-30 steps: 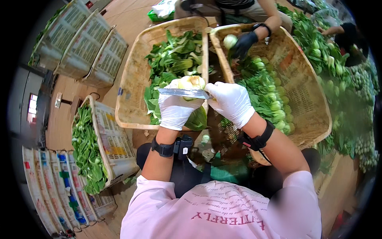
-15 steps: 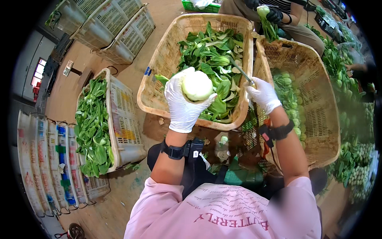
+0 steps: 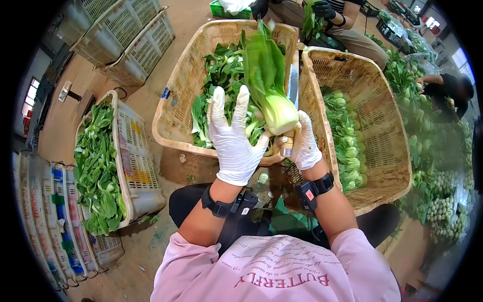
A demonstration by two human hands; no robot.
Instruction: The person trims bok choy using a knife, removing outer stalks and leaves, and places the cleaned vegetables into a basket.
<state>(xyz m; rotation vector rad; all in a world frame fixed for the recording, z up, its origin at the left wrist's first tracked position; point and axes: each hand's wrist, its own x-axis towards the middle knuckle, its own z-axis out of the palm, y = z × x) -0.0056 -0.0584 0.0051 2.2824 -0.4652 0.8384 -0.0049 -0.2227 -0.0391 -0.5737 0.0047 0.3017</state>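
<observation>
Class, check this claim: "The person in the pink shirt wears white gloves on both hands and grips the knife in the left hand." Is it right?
Not quite: the knife is in the right hand, as the head view shows. The pink shirt and white gloves are correct.

Brown floor (image 3: 136, 261), two tan crates (image 3: 385, 131) of greens (image 3: 347, 133), leaf-filled crate (image 3: 143, 161), stacked pale crates (image 3: 146, 50)

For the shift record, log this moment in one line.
left hand: open | right hand: holding knife | bok choy: between hands, above middle crate
</observation>
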